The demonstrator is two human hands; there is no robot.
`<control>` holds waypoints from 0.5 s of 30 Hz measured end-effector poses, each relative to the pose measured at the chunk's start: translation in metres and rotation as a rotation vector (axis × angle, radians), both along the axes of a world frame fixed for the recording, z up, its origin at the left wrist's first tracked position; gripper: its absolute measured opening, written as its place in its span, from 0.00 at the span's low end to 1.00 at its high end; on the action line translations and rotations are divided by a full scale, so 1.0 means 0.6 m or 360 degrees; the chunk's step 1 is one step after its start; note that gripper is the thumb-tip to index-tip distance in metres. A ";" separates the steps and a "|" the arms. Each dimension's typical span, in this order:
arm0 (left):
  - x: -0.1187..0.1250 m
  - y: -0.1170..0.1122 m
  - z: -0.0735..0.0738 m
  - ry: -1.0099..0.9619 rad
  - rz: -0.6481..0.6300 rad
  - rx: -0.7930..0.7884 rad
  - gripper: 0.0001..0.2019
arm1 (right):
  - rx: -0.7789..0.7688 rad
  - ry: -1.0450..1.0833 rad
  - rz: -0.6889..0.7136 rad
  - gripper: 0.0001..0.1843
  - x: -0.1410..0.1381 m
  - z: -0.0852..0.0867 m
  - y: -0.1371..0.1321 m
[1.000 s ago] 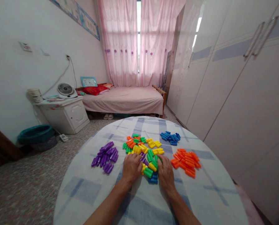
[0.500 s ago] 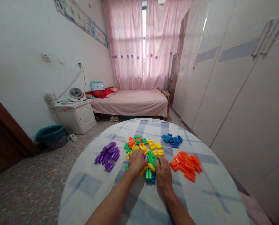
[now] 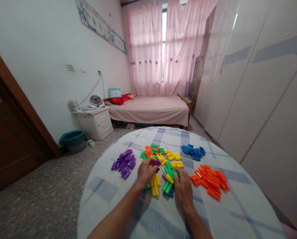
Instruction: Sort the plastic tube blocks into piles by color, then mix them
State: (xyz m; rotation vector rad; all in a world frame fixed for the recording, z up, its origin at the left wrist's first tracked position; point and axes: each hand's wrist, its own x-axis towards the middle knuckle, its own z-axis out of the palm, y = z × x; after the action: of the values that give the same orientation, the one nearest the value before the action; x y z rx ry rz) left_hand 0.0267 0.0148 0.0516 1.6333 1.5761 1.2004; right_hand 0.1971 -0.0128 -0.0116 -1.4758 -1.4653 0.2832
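Note:
A mixed heap of small plastic pegs [image 3: 163, 162] in green, yellow, orange, blue and purple lies mid-table. My left hand [image 3: 145, 172] rests on its near left side, fingers curled and pinching a purple peg [image 3: 156, 163]. My right hand [image 3: 182, 188] lies at the heap's near right edge, fingers bent down onto green pegs [image 3: 168, 186]; whether it grips one is unclear. Sorted piles surround the heap: purple pegs [image 3: 124, 161] to the left, blue pegs [image 3: 193, 151] at the far right, orange pegs [image 3: 210, 181] to the right.
The round table [image 3: 108, 192] has a white cloth with blue checks. Beyond it stand a pink bed [image 3: 150, 109], a white cabinet [image 3: 95, 122] with a fan, a teal basin [image 3: 71, 137] on the floor, a brown door at left and white wardrobes at right.
My left hand has drawn back from the heap's middle to its near left side and now pinches a purple peg. The camera view has shifted, so the table sits further right.

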 end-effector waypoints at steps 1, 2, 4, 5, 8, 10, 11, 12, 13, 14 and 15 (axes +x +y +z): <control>-0.015 0.000 0.002 -0.0245 -0.0035 0.0024 0.09 | -0.0006 -0.0011 0.0009 0.20 0.001 -0.001 0.001; -0.032 0.000 0.005 -0.0451 -0.0060 0.0047 0.10 | -0.0011 -0.0025 0.0021 0.20 0.001 -0.002 0.002; -0.068 0.000 0.010 -0.0647 -0.0027 0.0072 0.15 | -0.0017 -0.0056 0.0036 0.20 0.002 -0.003 0.004; -0.084 0.001 0.011 -0.0674 0.0016 0.0077 0.17 | -0.0021 -0.0071 0.0035 0.20 0.002 -0.005 0.005; -0.121 0.002 0.010 -0.0806 0.0141 0.0075 0.20 | -0.0033 -0.0103 0.0014 0.21 0.003 -0.011 0.008; -0.131 0.002 0.005 -0.0887 0.0206 0.0061 0.22 | -0.0034 -0.0118 0.0007 0.21 0.005 -0.016 0.011; -0.132 0.002 0.002 -0.0926 0.0228 0.0053 0.22 | -0.0028 -0.0126 0.0005 0.22 0.005 -0.018 0.012; -0.131 0.001 0.000 -0.0964 0.0243 0.0045 0.22 | -0.0014 -0.0137 0.0002 0.22 0.006 -0.019 0.013; -0.127 -0.001 -0.002 -0.0998 0.0248 0.0035 0.22 | 0.0011 -0.0156 -0.0009 0.22 0.007 -0.019 0.013; -0.122 -0.004 -0.004 -0.1028 0.0244 0.0025 0.22 | 0.0057 -0.0187 -0.0024 0.22 0.007 -0.018 0.012; -0.115 -0.007 -0.005 -0.1055 0.0235 0.0016 0.22 | 0.0126 -0.0231 -0.0035 0.22 0.007 -0.015 0.011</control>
State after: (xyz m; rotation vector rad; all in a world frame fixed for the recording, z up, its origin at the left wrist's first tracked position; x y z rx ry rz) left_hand -0.0420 0.0107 0.0485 0.9715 1.2643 1.6132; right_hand 0.2014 -0.0063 -0.0206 -1.4726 -1.5565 0.1048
